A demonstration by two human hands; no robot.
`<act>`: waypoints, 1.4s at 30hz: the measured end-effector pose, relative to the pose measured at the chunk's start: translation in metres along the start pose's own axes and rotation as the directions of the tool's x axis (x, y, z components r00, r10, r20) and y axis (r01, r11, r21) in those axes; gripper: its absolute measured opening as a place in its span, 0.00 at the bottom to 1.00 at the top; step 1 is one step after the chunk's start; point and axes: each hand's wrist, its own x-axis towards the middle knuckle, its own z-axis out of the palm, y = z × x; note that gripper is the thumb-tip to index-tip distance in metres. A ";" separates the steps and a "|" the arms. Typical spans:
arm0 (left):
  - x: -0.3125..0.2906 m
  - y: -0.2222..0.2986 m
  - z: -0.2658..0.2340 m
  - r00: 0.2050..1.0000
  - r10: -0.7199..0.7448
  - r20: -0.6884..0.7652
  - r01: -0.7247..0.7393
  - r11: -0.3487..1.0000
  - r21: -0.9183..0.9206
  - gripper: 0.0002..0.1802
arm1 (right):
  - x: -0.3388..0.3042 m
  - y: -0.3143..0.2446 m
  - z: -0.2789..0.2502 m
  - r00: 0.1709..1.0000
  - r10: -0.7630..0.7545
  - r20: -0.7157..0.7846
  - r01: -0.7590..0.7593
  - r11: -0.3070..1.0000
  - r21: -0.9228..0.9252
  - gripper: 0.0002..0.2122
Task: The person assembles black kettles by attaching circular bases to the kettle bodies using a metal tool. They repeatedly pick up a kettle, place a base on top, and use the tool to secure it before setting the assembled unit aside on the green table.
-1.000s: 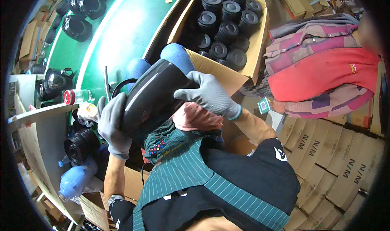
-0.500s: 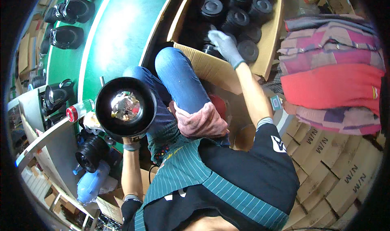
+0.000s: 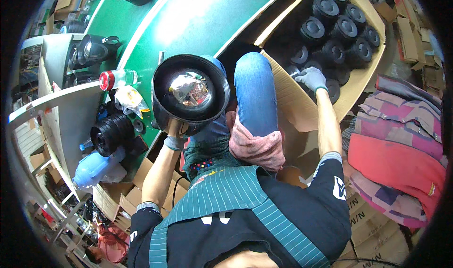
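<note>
My left hand (image 3: 175, 143), in a grey glove, holds up a glossy black round vessel (image 3: 163, 108) above my lap. The vessel's wide mouth faces up, and its mirror-like bottom shows inside. Most of the left fingers are hidden behind its wall. To the right, my right hand (image 3: 313, 79), also gloved, reaches into an open cardboard box (image 3: 293, 94) of black round ribbed parts (image 3: 347, 28) in stacks. Its fingers curl down over dark parts in the near left corner. The fingertips are hidden, so what they grip cannot be made out.
A green work surface (image 3: 141, 41) runs along the left, carrying black vessels with handles (image 3: 93, 49) and a red-lidded clear jar (image 3: 125, 78). Black rings (image 3: 111, 135) are stacked near a blue bottle (image 3: 94, 169). Folded clothes (image 3: 396, 159) lie on flat cartons at right.
The view has swung, so the scene sits differently in it. My right hand has gone from resting flat over the box's near stacks to curling down among them. My left hand keeps the vessel.
</note>
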 end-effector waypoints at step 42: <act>-0.013 0.024 0.039 0.922 0.247 0.297 -0.264 0.964 0.018 0.39 | -0.223 -0.295 -0.109 0.758 -0.338 -0.559 0.506 -0.237 0.829 0.33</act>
